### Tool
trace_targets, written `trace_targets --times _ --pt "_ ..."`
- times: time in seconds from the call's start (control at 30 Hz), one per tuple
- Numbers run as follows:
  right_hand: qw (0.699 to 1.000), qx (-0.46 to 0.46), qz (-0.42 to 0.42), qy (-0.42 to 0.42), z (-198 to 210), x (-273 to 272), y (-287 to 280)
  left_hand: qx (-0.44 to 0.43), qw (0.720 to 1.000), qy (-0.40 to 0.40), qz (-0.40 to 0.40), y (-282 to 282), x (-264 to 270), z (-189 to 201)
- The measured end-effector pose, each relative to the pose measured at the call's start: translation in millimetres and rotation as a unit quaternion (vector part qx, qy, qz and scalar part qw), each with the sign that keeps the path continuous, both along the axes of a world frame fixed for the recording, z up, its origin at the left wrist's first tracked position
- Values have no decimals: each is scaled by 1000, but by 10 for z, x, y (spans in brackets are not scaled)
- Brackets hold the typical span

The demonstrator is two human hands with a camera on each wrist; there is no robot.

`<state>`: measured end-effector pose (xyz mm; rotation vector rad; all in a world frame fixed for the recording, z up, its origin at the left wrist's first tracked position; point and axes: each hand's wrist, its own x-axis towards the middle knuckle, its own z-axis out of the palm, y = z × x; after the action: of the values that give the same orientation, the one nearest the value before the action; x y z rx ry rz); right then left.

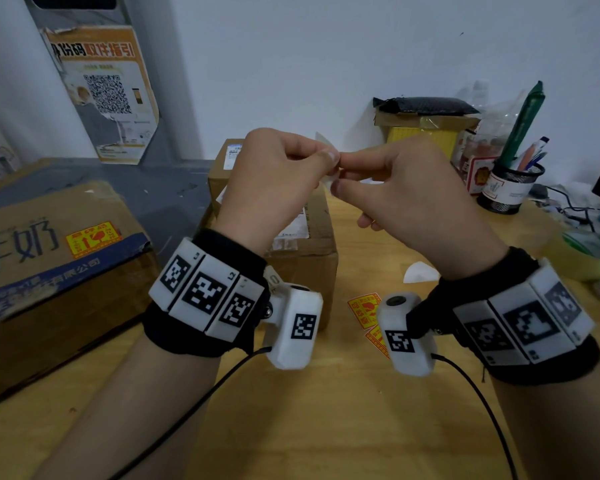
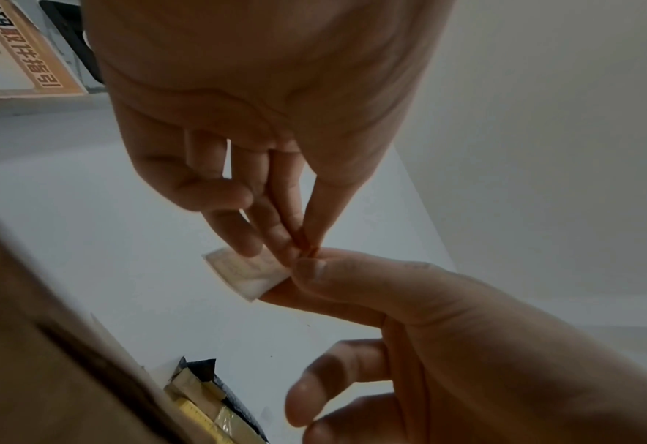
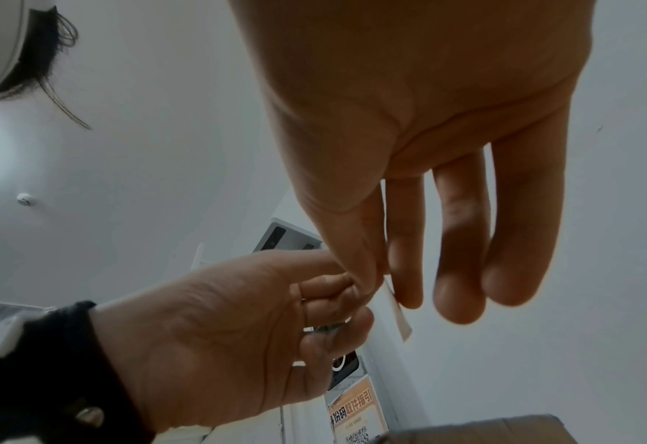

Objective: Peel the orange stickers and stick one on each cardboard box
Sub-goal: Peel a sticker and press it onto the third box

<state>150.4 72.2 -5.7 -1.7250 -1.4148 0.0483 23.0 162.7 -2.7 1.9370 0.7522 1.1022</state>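
Both hands meet raised above the desk. The left hand (image 1: 274, 174) and the right hand (image 1: 406, 199) each pinch the same small sticker sheet (image 2: 247, 275) between thumb and fingertips; its white back faces the cameras, and whether any orange layer has lifted is hard to tell. Toward 6 o'clock of the hands, loose orange stickers (image 1: 364, 310) lie on the wooden desk (image 1: 326, 410). Behind the hands stands a small cardboard box (image 1: 305, 258); at 9 o'clock a large cardboard box (image 1: 49, 271) carries an orange sticker (image 1: 90, 239). At 2 o'clock stands a mesh pen cup (image 1: 510, 188).
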Motion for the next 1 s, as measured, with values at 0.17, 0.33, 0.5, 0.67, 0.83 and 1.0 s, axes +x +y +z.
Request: trace_targets --times 0.17,0.33,0.5,0.67,0.83,1.0 --pt "1000 0 -8 -12 1 -14 8 14 1000 2 2 1 21 -3" --pt "1000 -11 -12 -13 22 -21 -12 14 1000 21 -14 7 26 -18" --pt "1000 -7 -1 26 31 -37 -14 -3 999 29 -31 -1 41 -23" --pt "996 0 4 89 28 -4 -9 -12 997 58 -49 -16 62 -44" --pt "995 17 -18 98 -22 55 33 -9 996 66 -64 -16 82 -72" --pt "995 11 -37 96 -43 98 61 -26 996 68 -48 -6 97 -78"
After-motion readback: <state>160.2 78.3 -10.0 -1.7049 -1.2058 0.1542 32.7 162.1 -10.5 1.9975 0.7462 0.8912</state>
